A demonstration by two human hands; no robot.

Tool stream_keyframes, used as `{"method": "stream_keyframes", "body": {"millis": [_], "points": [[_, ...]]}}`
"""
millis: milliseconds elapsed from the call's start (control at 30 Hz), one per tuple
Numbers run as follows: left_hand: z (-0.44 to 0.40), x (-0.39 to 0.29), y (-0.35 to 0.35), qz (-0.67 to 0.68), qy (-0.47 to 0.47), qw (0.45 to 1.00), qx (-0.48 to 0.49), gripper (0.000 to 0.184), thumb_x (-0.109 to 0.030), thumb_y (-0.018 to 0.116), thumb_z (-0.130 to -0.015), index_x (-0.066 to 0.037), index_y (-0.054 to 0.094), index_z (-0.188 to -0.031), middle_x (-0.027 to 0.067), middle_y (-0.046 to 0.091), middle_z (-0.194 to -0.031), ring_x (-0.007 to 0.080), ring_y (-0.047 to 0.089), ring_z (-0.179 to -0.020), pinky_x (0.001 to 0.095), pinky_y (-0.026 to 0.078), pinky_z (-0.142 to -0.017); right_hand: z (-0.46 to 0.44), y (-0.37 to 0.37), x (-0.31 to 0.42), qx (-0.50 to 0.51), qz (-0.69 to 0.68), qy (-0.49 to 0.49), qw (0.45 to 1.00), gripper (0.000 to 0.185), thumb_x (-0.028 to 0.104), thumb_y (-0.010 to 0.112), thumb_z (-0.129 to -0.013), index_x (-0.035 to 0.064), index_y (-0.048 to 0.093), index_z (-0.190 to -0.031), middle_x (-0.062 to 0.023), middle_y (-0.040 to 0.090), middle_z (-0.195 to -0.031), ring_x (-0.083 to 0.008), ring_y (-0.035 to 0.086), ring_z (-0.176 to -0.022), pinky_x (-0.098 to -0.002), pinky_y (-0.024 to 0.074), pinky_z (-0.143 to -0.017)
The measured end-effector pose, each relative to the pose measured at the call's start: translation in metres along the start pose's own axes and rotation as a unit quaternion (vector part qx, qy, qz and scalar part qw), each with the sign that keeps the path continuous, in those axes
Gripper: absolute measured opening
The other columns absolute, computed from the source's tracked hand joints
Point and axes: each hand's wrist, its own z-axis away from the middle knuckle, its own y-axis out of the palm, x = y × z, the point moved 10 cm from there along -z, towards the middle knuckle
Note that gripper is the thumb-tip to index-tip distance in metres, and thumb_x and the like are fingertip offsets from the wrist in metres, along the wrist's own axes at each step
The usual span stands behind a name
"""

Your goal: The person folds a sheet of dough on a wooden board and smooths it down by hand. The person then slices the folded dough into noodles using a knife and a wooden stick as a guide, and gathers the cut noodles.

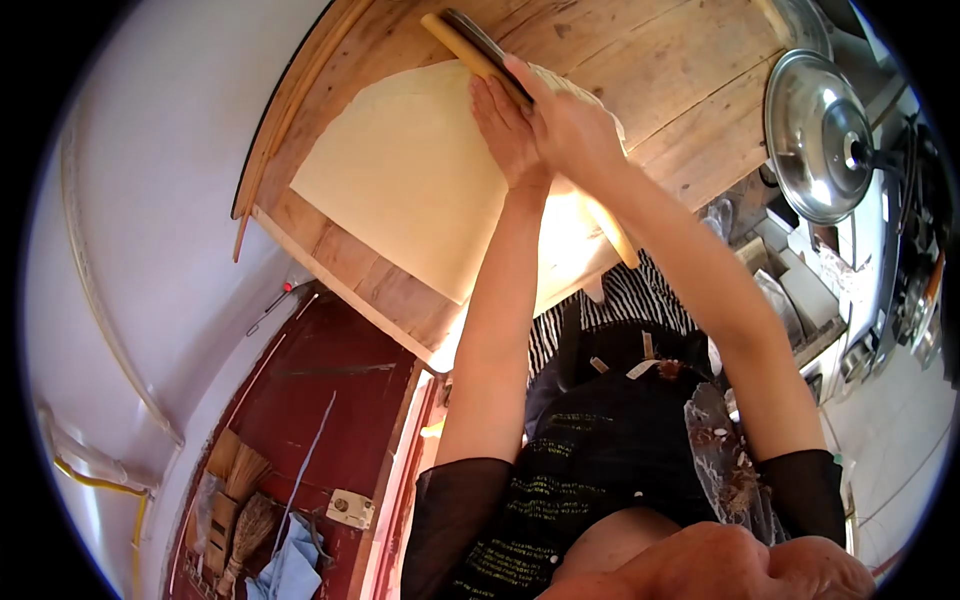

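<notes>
A large pale sheet of dough (400, 180) lies on a wooden board, with a long thin rolling pin (462, 45) slanting across it. Against the pin's far side runs a long narrow dark blade, seemingly a knife (487, 38). My right hand (580, 130) is closed at the near end of this knife, one finger stretched along it; the handle is hidden. Beside and partly under it, my left hand (508, 135) lies with straight fingers flat along the pin's left side, over the dough. Right of the blade, ridged dough strips (575, 88) show partly behind my right hand.
The wooden board (690, 70) has a raised rim at left. A metal lid (820, 135) stands at its right edge, near a stove (910, 220). Brooms (245, 500) and a blue cloth (290, 562) are at lower left by a dark red door (310, 380).
</notes>
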Motion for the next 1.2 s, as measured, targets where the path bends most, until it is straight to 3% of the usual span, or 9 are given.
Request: {"method": "stream_keyframes", "body": {"millis": [133,200,467,533,733,833,900,1000,1200], "points": [[0.004,0.005,-0.006,-0.018,0.019,1.0,-0.013,0.056,-0.02,0.037,-0.097,0.009,0.023,-0.142,0.0276,0.026,-0.147,0.0415,0.024,-0.138,0.0522,0.019,-0.114,-0.011,-0.022,0.002,0.083,-0.064,0.027,0.994,0.062,0.007,0.051,-0.086,0.0271,0.037,-0.143,-0.0177,0.062,-0.083,-0.0362,0.061,-0.069,-0.0438,0.0492,-0.063],[0.007,0.004,-0.014,0.023,0.03,0.999,-0.029,0.055,-0.018,0.037,-0.096,0.008,0.024,-0.142,0.0266,0.027,-0.147,0.0407,0.024,-0.138,0.0515,0.019,-0.114,0.036,-0.037,-0.009,0.015,-0.013,-0.035,0.999,0.057,0.007,0.05,-0.088,0.0242,0.039,-0.142,-0.0175,0.063,-0.085,-0.037,0.061,-0.072,-0.044,0.0492,-0.065],[0.014,-0.007,-0.02,0.024,0.02,0.999,-0.038,0.053,-0.019,0.032,-0.097,0.004,0.022,-0.144,0.0282,0.026,-0.147,0.0432,0.026,-0.136,0.0502,0.018,-0.114,0.194,-0.01,-0.06,-0.018,-0.055,-0.029,0.998,0.07,0.007,0.052,-0.088,0.0288,0.025,-0.148,-0.0181,0.058,-0.087,-0.0369,0.059,-0.064,-0.0463,0.0483,-0.057],[0.014,-0.007,-0.021,0.03,0.014,0.999,-0.04,0.052,-0.019,0.033,-0.098,0.003,0.022,-0.144,0.0276,0.025,-0.148,0.0424,0.026,-0.136,0.0504,0.018,-0.114,0.185,0.013,-0.073,0.038,-0.03,0.002,0.999,0.073,0.005,0.053,-0.086,0.0291,0.024,-0.149,-0.0183,0.057,-0.088,-0.0361,0.059,-0.067,-0.0448,0.0489,-0.058],[0.009,0.003,-0.014,0.027,0.023,0.998,-0.052,0.051,-0.02,0.035,-0.098,0.002,0.025,-0.143,0.026,0.027,-0.147,0.0413,0.027,-0.135,0.0516,0.019,-0.113,0.026,0.02,-0.01,0.008,0.012,0.02,1.0,0.056,0.012,0.047,-0.091,0.0274,0.036,-0.144,-0.0163,0.064,-0.085,-0.0347,0.062,-0.077,-0.0424,0.0506,-0.064],[0.004,0.0,-0.012,0.015,0.012,1.0,0.005,0.05,-0.014,0.036,-0.096,0.0,0.026,-0.143,0.0257,0.027,-0.148,0.0421,0.027,-0.135,0.0511,0.02,-0.113,-0.025,-0.01,0.016,-0.014,-0.018,-0.005,1.0,0.053,0.013,0.046,-0.09,0.0247,0.039,-0.142,-0.0155,0.065,-0.087,-0.0352,0.062,-0.077,-0.0426,0.0499,-0.064],[0.008,0.009,-0.017,0.071,0.017,0.997,0.002,0.049,-0.011,0.037,-0.095,0.0,0.029,-0.142,0.0257,0.027,-0.148,0.0425,0.025,-0.136,0.051,0.02,-0.113,-0.031,-0.012,0.008,0.058,-0.08,0.022,0.995,0.055,0.011,0.049,-0.088,0.023,0.04,-0.142,-0.0147,0.064,-0.085,-0.0362,0.061,-0.075,-0.043,0.0494,-0.064],[0.015,0.011,-0.019,0.108,0.022,0.994,-0.009,0.049,-0.007,0.039,-0.092,-0.001,0.031,-0.141,0.0258,0.027,-0.147,0.0435,0.023,-0.137,0.0511,0.02,-0.113,0.03,-0.022,-0.011,-0.006,-0.006,-0.068,0.998,0.058,0.007,0.05,-0.087,0.0223,0.039,-0.143,-0.0165,0.063,-0.083,-0.0366,0.06,-0.073,-0.0437,0.0491,-0.065],[0.017,-0.003,-0.024,0.073,0.036,0.996,-0.028,0.046,-0.012,0.034,-0.098,0.001,0.029,-0.141,0.028,0.024,-0.148,0.0434,0.024,-0.136,0.0504,0.016,-0.115,0.182,-0.006,-0.055,0.008,-0.025,-0.029,0.999,0.064,0.008,0.05,-0.089,0.0271,0.03,-0.146,-0.0183,0.058,-0.082,-0.0363,0.06,-0.065,-0.0458,0.0483,-0.057]]}}
